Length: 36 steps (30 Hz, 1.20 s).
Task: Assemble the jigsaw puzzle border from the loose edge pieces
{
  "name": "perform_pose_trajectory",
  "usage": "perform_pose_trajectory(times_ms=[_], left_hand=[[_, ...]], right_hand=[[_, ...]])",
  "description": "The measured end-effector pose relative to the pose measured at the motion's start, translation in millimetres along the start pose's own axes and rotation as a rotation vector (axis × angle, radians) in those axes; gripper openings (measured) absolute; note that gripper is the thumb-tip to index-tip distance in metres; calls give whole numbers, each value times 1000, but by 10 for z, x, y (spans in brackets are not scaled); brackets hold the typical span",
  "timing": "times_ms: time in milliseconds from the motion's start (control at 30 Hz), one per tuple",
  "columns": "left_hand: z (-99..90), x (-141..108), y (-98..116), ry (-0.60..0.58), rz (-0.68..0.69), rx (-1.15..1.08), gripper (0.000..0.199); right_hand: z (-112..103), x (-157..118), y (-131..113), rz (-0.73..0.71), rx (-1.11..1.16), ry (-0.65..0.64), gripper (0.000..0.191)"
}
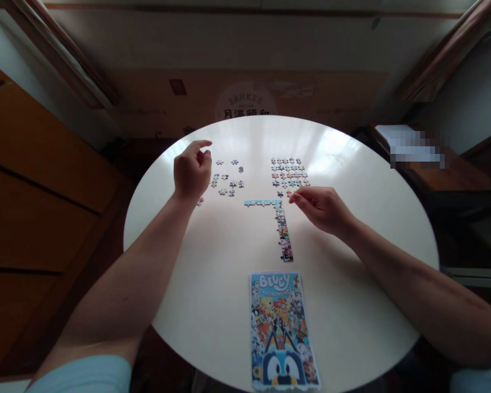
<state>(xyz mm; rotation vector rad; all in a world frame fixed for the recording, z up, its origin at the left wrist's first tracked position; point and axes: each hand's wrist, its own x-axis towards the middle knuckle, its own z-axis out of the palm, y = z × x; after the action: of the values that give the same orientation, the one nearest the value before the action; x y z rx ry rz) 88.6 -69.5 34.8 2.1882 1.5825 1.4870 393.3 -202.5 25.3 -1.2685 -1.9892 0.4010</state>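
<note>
My left hand (193, 168) hovers over the left part of the table, beside scattered puzzle pieces (224, 177); its index finger points out and the other fingers curl in, with nothing seen between them. My right hand (321, 208) has thumb and index finger pinched together just right of the corner of the joined puzzle strip (284, 232); anything in the pinch is too small to name. That strip forms an upside-down L. Behind it, loose pieces lie in rows (287, 172). A colourful Bluey picture sheet (281, 333) lies flat nearest me.
The round white table (216, 300) has a curved edge on all sides. At the right stands a wooden side table (458, 172) with a partly blurred white item on it. Orange wooden cabinets (33, 191) are at the left, and a large cardboard panel (147, 101) stands behind the table.
</note>
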Motion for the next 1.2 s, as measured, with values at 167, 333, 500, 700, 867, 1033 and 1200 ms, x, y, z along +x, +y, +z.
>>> perform_pose_trajectory(times_ms=[167,333,500,700,867,1033,1200], left_hand=[[13,-17,15,-6,-20,-47,35],[23,-27,-26,-20,-98,-179,39],[29,-64,-10,-7,-139,-296,37],[-57,-72,-9,4,-81,-295,34],[-214,5,-96,80,-37,-245,44],[-243,41,-105,17,-32,-7,29],[-149,-14,-58,-372,56,180,18]], right_hand=[[-11,6,-19,-95,101,53,54],[13,-14,-51,-63,257,82,60],[15,-27,-108,-42,332,36,56],[15,-39,-118,-13,404,-70,52],[41,-53,-107,13,446,-139,54],[62,-63,-97,17,406,-160,55],[65,-61,-74,-26,327,-65,54]])
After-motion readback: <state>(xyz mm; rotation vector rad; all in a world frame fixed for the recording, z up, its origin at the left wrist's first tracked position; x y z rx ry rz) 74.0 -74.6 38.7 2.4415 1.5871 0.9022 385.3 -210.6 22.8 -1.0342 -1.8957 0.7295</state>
